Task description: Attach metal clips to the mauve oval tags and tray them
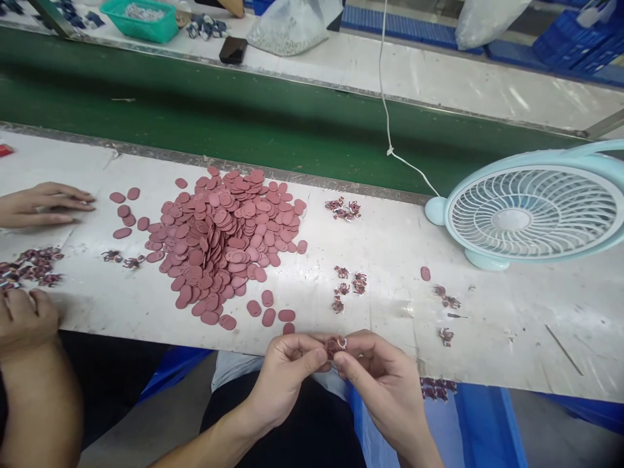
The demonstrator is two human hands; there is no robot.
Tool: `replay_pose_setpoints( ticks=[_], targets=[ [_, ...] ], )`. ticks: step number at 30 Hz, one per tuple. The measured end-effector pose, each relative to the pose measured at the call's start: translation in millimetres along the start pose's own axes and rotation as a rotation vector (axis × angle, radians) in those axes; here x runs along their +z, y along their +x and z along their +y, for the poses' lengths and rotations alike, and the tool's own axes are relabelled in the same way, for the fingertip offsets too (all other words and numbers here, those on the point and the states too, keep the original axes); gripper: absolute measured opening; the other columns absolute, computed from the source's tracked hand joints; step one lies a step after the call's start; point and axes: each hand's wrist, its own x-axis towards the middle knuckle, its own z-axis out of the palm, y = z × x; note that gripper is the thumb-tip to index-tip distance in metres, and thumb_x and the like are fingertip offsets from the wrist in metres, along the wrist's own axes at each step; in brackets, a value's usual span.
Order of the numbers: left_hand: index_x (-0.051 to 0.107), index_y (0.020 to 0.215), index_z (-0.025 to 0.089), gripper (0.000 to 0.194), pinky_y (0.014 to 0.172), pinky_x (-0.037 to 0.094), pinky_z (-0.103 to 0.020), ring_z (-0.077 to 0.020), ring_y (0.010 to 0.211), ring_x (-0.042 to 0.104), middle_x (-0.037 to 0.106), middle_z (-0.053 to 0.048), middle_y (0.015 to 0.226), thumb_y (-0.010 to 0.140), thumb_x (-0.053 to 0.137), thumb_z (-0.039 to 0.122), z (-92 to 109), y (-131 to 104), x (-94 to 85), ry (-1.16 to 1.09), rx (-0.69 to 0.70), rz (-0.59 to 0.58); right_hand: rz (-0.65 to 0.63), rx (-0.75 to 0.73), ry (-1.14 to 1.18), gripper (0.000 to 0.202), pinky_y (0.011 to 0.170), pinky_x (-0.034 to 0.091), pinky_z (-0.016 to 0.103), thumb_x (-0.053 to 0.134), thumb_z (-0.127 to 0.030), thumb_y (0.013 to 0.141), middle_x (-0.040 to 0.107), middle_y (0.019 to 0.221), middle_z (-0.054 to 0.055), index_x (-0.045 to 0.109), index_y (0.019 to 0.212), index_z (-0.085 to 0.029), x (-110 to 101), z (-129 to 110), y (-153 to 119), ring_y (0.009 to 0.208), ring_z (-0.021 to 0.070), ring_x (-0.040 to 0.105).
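Between the fingertips of both hands, over the table's near edge, is a small dark-red figurine (335,346) with white bits. My left hand (287,374) pinches it from the left, and my right hand (383,383) closes on its right side. Left of my hands lies a big heap of flat pink oval discs (219,234), with a few loose ones around it. Similar small figurines (342,286) lie in little groups beyond my hands. More figurines (439,389) sit in rows at the blue tray (487,422) below the table edge.
At the right stands a light-blue fan (531,218) with a white cord. A co-worker's hands (43,205) are at the left near a pile of figurines (32,266). Behind runs a green belt (195,110); past it are a green basket (141,19) and a plastic bag (295,29).
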Motion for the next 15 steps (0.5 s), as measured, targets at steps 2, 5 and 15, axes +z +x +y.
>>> replay_pose_setpoints(
  ticks=[2, 5, 15],
  targets=[
    [0.079, 0.071, 0.017, 0.015, 0.073, 0.052, -0.028, -0.017, 0.079, 0.067, 0.08, -0.008, 0.092, 0.08, 0.082, 0.029, -1, 1, 0.7, -0.001, 0.004, 0.009, 0.022, -0.004, 0.025, 0.01, 0.067, 0.06, 0.027, 0.077, -0.03, 0.088, 0.074, 0.087, 0.003, 0.075, 0.094, -0.023, 2, 4, 0, 0.072, 0.0158, 0.07],
    [0.079, 0.072, 0.017, 0.014, 0.073, 0.053, -0.028, -0.0161, 0.077, 0.067, 0.08, -0.008, 0.093, 0.08, 0.082, 0.028, -4, 2, 1.1, -0.004, 0.013, 0.027, 0.043, -0.012, 0.076, 0.009, 0.066, 0.06, 0.026, 0.078, -0.028, 0.087, 0.075, 0.085, 0.002, 0.075, 0.095, -0.024, 5, 7, 1, 0.07, 0.0142, 0.069],
    [0.08, 0.103, 0.024, 0.02, 0.089, 0.058, -0.039, -0.033, 0.122, 0.064, 0.068, -0.013, 0.136, 0.084, 0.077, 0.026, -1, -4, -20.5, 0.446, 0.195, -0.016, 0.163, 0.075, 0.433, 0.016, 0.051, 0.055, 0.025, 0.083, -0.035, 0.08, 0.072, 0.08, 0.004, 0.077, 0.089, -0.024, -20, 35, -5, 0.058, 0.0137, 0.065]
  ],
)
